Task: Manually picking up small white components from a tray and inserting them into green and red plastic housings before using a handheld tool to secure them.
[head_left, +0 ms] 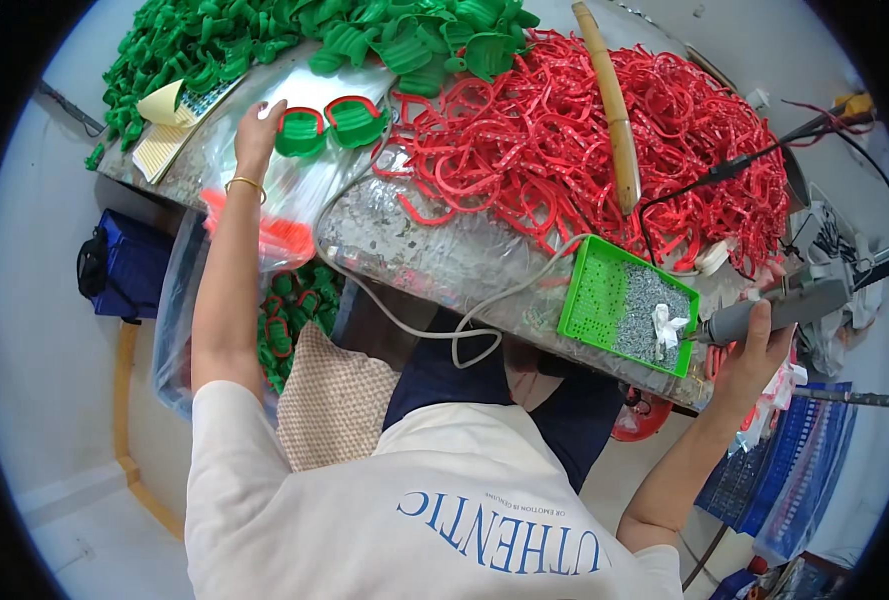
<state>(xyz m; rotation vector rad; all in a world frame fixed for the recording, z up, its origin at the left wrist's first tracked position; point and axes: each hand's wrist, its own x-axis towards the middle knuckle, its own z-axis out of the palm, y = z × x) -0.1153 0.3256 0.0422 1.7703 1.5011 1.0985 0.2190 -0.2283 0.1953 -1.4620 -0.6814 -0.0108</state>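
Note:
My left hand (257, 132) reaches to the far left of the table, thumb and fingers closed at the edge of a green ribbed plastic cup (301, 140) with a red strip along its rim. Just right of it lies a second green cup (356, 127), also edged in red. My right hand (750, 362) grips a grey electric screwdriver (780, 305), held sideways at the table's right. Its tip points left at the rim of a bright green tray (587, 290), which holds small grey metal screws (641, 312) and a crumpled white scrap (668, 325).
Heaped red curved strips (525, 150) cover the table's far right, with a bamboo stick (613, 110) across them. Green plastic parts (205, 60) pile up at the back left. A pale cable (385, 305) loops over the front edge. Below left, a bin (177, 300) holds red-rimmed green pieces.

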